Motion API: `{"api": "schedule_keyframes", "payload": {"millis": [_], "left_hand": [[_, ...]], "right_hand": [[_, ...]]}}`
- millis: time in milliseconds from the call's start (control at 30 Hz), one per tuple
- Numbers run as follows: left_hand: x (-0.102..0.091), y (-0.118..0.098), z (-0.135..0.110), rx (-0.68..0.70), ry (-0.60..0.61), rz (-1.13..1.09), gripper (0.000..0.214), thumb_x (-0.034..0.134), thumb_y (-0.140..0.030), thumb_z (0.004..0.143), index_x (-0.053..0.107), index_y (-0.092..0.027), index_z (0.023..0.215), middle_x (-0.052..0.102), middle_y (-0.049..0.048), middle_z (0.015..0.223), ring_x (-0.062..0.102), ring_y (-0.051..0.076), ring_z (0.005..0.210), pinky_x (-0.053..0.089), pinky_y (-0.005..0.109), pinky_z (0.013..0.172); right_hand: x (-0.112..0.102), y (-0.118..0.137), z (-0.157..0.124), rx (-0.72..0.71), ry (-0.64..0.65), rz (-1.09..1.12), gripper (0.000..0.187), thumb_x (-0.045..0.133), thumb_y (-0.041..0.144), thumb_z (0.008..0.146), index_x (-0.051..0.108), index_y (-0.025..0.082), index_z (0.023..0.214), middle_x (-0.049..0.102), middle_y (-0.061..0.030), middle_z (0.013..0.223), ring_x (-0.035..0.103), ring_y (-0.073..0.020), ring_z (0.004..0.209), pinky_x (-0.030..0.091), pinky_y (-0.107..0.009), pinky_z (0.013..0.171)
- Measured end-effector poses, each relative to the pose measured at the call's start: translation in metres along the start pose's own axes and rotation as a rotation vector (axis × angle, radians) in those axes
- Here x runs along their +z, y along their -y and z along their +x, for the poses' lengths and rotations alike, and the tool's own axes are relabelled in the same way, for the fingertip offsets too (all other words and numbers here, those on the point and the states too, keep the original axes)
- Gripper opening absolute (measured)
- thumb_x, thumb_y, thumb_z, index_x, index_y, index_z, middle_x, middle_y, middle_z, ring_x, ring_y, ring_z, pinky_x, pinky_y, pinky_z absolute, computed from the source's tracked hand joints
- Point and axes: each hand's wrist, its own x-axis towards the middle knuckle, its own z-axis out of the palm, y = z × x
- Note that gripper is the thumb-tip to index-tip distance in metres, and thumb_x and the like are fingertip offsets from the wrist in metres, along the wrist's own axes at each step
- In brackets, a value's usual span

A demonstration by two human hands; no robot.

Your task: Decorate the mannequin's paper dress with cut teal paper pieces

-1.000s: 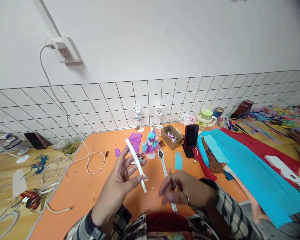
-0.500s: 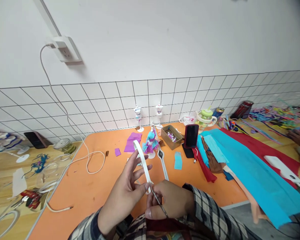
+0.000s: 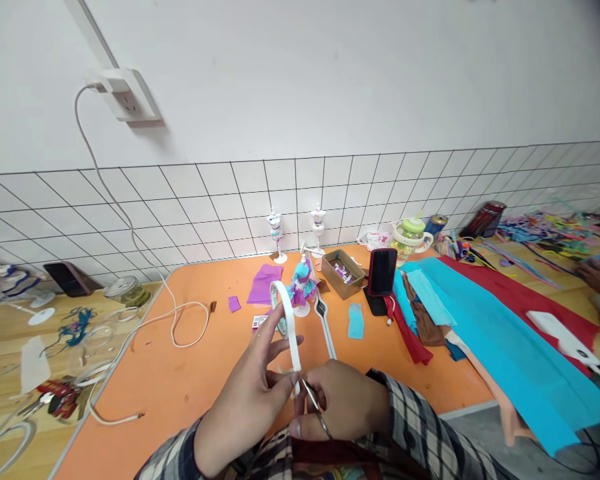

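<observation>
My left hand (image 3: 245, 393) is closed round a narrow white tape roll (image 3: 291, 327), standing on edge with printed lettering on its inner side. The thumb pinches the lower end, while the index finger reaches up inside the ring. Metal scissors (image 3: 312, 396) are gripped in my right hand (image 3: 347, 400), their blades at the bottom of the tape by my left thumb. Just beyond the roll stands a small dress form in a blue and purple dress (image 3: 303, 283). Purple fabric (image 3: 265, 283) lies to its left.
Two more miniature dress forms (image 3: 276, 233) stand by the tiled wall. A cardboard box (image 3: 343, 275), a phone on a stand (image 3: 382, 272) and a blue fabric scrap (image 3: 356, 321) sit to the right. Long blue fabric (image 3: 510, 340) overhangs the table edge. A white cable (image 3: 176, 310) crosses the left side.
The tape roll has turned slightly, showing more of its printed inner side, and shifted a little. The scissor blades now look more visible beside it. Both hands keep their holds.
</observation>
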Motion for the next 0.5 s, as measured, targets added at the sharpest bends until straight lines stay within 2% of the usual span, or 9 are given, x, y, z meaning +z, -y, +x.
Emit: {"api": "schedule_keyframes", "payload": {"millis": [300,400,500], "left_hand": [[0.002,0.002,-0.002,0.003,-0.022,0.022,0.081,0.057,-0.008,0.077,0.026,-0.04,0.145,0.021,0.0079,0.155,0.046,0.036,0.124,0.058,0.028,0.061],[0.003,0.002,-0.003,0.017,-0.011,0.014,0.08,0.057,-0.009,0.078,0.026,-0.041,0.144,0.02,0.0068,0.155,0.046,0.035,0.124,0.058,0.029,0.063],[0.003,0.0,-0.002,0.011,-0.012,-0.08,0.083,0.058,-0.012,0.082,0.016,-0.044,0.146,0.027,0.0094,0.151,0.058,0.03,0.11,0.058,0.03,0.064]], "right_hand": [[0.008,-0.002,0.002,-0.009,-0.067,-0.043,0.029,0.067,0.048,0.07,0.064,0.021,0.077,0.057,0.0056,0.063,0.047,-0.0082,0.054,0.029,-0.019,0.048],[0.014,-0.007,0.002,-0.038,-0.061,0.074,0.029,0.066,0.047,0.072,0.062,0.019,0.077,0.055,0.005,0.063,0.046,-0.0078,0.055,0.03,-0.019,0.048],[0.019,-0.014,0.003,-0.082,-0.066,0.311,0.037,0.065,0.052,0.074,0.06,0.016,0.08,0.055,0.0037,0.063,0.048,-0.0084,0.056,0.034,-0.018,0.05]]}}
